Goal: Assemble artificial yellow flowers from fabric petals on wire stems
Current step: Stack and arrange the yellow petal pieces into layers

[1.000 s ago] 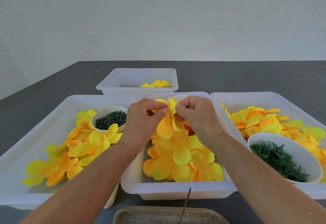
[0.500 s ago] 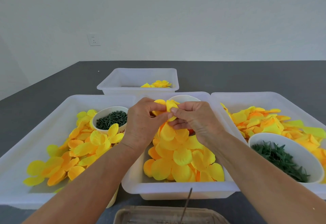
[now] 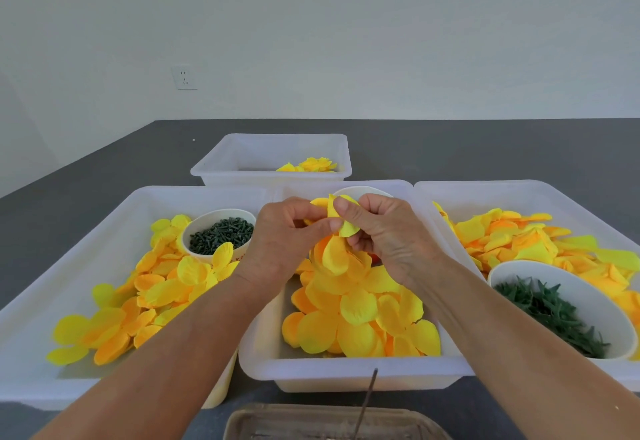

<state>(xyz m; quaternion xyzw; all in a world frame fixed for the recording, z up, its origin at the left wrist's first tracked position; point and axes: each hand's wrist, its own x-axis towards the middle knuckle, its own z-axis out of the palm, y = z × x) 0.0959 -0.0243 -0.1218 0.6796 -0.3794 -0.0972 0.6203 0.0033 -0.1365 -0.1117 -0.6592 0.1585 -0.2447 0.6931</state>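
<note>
Both hands worked above the far end of the middle tray, which sat at the near edge of the tabletop. Left hand and right hand had their fingers curled, each pinching the same small cluster of yellow petals between thumb and fingertips. A larger petal hung below the pinch, long axis roughly vertical, tip down toward the loose pile in the tray. No wire stem could be made out inside the cluster.

Judgement: petals were being layered or wrapped. To do it well, keep the left pinch fixed at the petal bases, let the right fingers fold each petal snug around the core, and overlap evenly so nothing slips.
</note>
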